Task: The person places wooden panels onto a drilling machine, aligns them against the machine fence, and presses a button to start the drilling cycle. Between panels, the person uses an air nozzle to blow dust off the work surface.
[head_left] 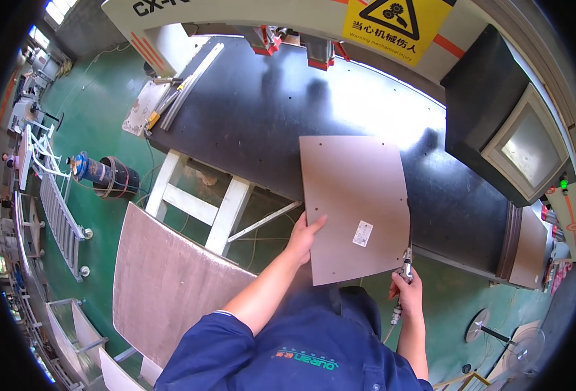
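A brown-grey flat panel [353, 176] with small holes near its edges and a white label lies partly on the dark machine table [249, 117], its near end jutting out toward me. At its left edge, my left hand [304, 238] grips it, thumb on top and fingers out of sight beneath. Beside the near right corner, my right hand [407, 292] is closed round a silver air blow gun [406, 262] with a thin hose. The gun's nozzle points away from me along the panel's right edge; whether they touch I cannot tell.
A machine beam [249, 13] with red-tipped heads spans the far side. A monitor box [509, 124] juts in at right. More brown panels [529, 251] stand at the table's right end. A large board [170, 280] is at my left, near a black bucket [117, 177].
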Tool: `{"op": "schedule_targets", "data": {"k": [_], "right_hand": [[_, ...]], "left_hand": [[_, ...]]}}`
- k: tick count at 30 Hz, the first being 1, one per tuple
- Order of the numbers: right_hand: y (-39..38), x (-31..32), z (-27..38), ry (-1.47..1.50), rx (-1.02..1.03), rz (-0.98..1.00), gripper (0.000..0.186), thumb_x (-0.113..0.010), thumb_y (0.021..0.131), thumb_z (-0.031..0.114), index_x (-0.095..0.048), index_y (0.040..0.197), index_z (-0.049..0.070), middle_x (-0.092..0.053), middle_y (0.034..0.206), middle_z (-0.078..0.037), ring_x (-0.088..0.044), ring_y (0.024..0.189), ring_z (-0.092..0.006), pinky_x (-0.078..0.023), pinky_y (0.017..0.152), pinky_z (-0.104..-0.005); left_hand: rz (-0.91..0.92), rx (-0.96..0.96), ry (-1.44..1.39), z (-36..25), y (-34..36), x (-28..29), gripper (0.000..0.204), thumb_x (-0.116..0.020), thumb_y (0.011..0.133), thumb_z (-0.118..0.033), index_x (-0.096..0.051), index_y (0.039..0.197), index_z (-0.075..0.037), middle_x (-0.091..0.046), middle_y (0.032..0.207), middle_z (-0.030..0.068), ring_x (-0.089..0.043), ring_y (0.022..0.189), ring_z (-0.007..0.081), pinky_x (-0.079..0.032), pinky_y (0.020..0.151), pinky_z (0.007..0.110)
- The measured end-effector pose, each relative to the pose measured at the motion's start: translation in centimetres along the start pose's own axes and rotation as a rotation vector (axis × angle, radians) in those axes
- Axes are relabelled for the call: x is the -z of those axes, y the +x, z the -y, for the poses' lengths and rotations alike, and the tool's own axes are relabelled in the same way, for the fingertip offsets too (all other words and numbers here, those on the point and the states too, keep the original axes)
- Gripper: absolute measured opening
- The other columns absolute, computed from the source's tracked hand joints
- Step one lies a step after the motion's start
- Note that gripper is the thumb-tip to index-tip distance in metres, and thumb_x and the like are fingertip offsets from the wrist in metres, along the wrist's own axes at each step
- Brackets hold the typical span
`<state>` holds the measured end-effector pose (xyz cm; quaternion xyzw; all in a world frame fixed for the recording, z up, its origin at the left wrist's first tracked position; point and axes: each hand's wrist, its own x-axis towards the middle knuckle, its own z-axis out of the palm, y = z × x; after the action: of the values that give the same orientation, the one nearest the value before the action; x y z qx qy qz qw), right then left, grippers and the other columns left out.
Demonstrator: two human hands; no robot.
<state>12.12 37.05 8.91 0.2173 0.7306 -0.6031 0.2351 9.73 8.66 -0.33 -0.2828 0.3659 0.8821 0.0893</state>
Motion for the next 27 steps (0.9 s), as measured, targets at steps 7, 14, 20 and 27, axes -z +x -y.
{"op": "schedule_targets", "data": {"k": [7,14,20,27], "right_hand": [[-0.6,0.8,0.3,-0.002,0.018,-0.010,0.009,-0.058,0.089,0.011,-0.053,0.091,0.003,-0.055,0.063,-0.005,-0.054,0.048,-0.0143,-0.045,0.044,-0.0254],[-2.7,1.0,1.2,0.051,0.039,-0.052,0.009,-0.058,0.089,0.008,-0.054,0.094,0.001,-0.056,0.064,-0.005,-0.054,0.052,-0.0127,-0.044,0.047,-0.0244],[-3.2,1.7,1.0,0.105,0.076,-0.057,0.010,-0.058,0.089,0.007,-0.054,0.095,0.001,-0.056,0.065,-0.005,-0.055,0.052,-0.0135,-0.046,0.048,-0.0249],[-2.5,2.0,0.4,0.072,0.102,0.006,0.014,-0.059,0.089,0.009,-0.055,0.100,0.000,-0.056,0.067,-0.006,-0.056,0.055,-0.0138,-0.047,0.050,-0.0262]], "left_hand": [[0.071,-0.297,0.096,-3.0,-2.7,-5.6,0.047,-0.060,0.088,-0.007,-0.042,0.130,0.002,-0.056,0.122,0.0112,-0.053,0.112,0.0186,-0.040,0.099,0.032],[0.054,-0.225,-0.046,-4.3,-4.3,-1.3,0.050,-0.063,0.079,-0.001,-0.046,0.126,-0.001,-0.058,0.116,0.0120,-0.058,0.106,0.0223,-0.046,0.093,0.034],[0.001,-0.249,-0.252,-5.8,-5.3,3.6,0.056,-0.065,0.074,0.003,-0.047,0.127,-0.006,-0.058,0.116,0.0110,-0.057,0.109,0.0269,-0.046,0.096,0.040],[-0.006,-0.401,-0.299,-11.2,-7.3,6.6,0.055,-0.064,0.079,-0.006,-0.045,0.130,-0.002,-0.057,0.118,0.0143,-0.058,0.108,0.0295,-0.048,0.094,0.040]]}}
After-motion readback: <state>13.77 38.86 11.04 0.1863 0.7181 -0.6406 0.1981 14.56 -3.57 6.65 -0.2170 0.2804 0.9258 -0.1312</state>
